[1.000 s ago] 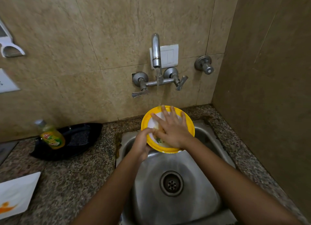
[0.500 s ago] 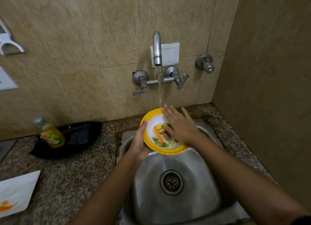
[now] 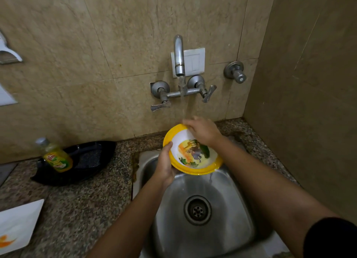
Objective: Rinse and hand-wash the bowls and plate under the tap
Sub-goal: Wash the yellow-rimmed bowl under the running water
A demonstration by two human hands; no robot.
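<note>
A yellow-rimmed bowl [image 3: 195,155] with a white inside and a coloured picture is held tilted over the steel sink [image 3: 228,196]. My left hand [image 3: 166,165] grips its left rim from below. My right hand [image 3: 202,131] lies on the bowl's far upper rim, fingers spread, right under the stream. Water runs from the wall tap [image 3: 179,56] onto that hand and the rim. A white square plate [image 3: 17,226] with an orange mark lies on the counter at the far left.
A dish-soap bottle [image 3: 55,157] leans against a black tray [image 3: 85,161] on the speckled granite counter [image 3: 77,209]. The sink drain [image 3: 197,210] is open below the bowl. Tiled walls close in behind and on the right, with a valve knob [image 3: 235,73].
My right hand has slid from the middle of the bowl up to its far rim, uncovering the picture inside. The bowl has tilted more towards me; my left hand keeps its hold.
</note>
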